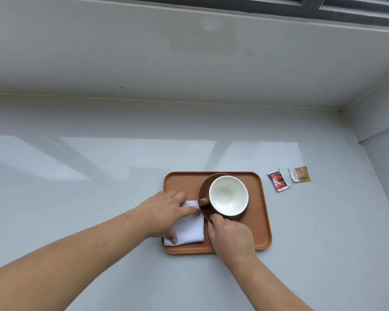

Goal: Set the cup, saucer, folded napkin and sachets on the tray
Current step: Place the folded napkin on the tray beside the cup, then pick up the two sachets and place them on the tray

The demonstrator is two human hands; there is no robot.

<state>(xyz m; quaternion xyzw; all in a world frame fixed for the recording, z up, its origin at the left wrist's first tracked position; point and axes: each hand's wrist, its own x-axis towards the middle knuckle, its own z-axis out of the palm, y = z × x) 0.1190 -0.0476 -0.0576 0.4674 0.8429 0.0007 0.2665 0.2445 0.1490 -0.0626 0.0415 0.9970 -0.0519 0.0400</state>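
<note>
An orange-brown tray (259, 221) lies on the grey counter. A brown cup with a white inside (228, 196) stands on a brown saucer (203, 194) in the tray's middle, handle pointing left. A folded white napkin (190, 230) lies in the tray's near left part. My left hand (166, 212) rests on the napkin, fingers spread over it. My right hand (230, 236) touches the saucer's near rim with its fingertips. A red and black sachet (278, 180) and a brown sachet (300, 174) lie on the counter to the right of the tray.
The grey counter (76, 198) runs to a wall at the back and to a corner wall (377, 122) at the right. A dark window frame (323, 7) crosses the top.
</note>
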